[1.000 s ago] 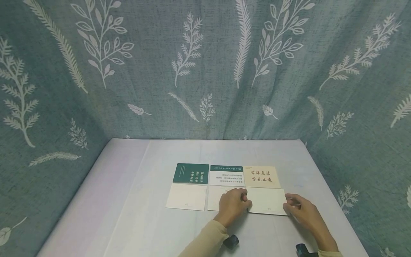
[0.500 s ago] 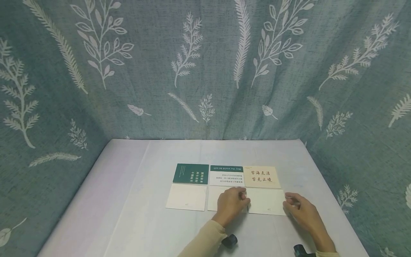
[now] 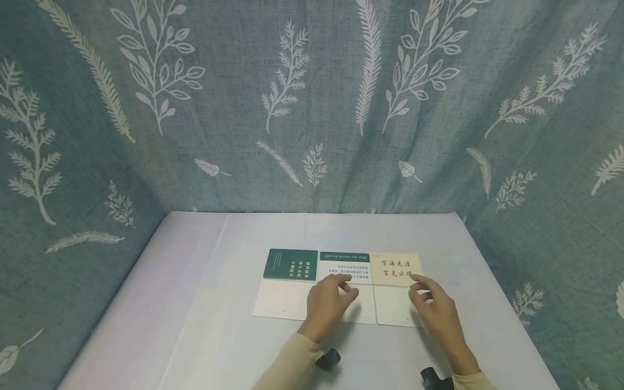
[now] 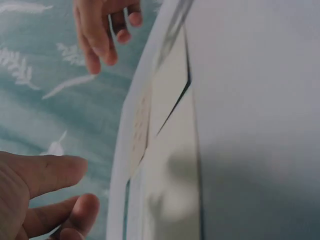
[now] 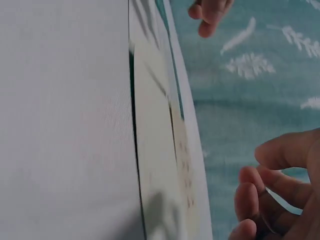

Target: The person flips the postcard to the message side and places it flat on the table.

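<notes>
Green card (image 3: pixel 291 264), white-and-green card (image 3: pixel 344 258) and cream card (image 3: pixel 392 270) are ranged in a row on the tabletop (image 3: pixel 219 336), with three pale cards (image 3: pixel 365 310) laid flat nearer the wearer. Edges are probably best squared by light, even pressure from both sides. Left hand (image 3: pixel 327 300) and right hand (image 3: pixel 437 310) are held above the pale cards, fingers loosely bent, nothing being gripped

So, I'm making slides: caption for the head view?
Left hand and right hand hover above six cards in two rows on a white table.
</notes>
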Demonstrator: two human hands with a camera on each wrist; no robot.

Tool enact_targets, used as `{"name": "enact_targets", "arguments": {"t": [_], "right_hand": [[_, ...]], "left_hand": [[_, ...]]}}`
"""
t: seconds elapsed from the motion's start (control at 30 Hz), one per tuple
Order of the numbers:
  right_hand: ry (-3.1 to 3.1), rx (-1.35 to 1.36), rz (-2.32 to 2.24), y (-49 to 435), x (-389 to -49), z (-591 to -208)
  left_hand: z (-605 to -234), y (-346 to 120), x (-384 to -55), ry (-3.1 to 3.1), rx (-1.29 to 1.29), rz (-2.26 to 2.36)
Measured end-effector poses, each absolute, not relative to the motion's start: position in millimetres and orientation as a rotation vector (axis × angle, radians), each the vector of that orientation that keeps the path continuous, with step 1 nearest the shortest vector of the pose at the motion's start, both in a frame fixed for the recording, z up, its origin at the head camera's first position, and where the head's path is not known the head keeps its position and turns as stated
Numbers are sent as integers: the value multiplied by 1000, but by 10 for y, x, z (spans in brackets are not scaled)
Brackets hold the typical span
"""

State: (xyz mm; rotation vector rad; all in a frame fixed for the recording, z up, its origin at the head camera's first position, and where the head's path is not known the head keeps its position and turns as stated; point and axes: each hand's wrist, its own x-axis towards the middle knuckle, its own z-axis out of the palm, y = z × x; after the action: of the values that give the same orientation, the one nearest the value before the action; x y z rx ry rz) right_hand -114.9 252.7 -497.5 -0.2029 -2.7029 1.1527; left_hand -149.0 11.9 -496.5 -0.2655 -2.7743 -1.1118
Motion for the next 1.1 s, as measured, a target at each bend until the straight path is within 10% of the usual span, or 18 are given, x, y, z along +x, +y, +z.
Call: {"name": "enact_targets", "arguments": {"t": [1.1], "right_hand": [[-2691, 461, 1247, 1651, -1631, -4629]], "left_hand": [[-4798, -1298, -1929, -2850, 55, -900]]}}
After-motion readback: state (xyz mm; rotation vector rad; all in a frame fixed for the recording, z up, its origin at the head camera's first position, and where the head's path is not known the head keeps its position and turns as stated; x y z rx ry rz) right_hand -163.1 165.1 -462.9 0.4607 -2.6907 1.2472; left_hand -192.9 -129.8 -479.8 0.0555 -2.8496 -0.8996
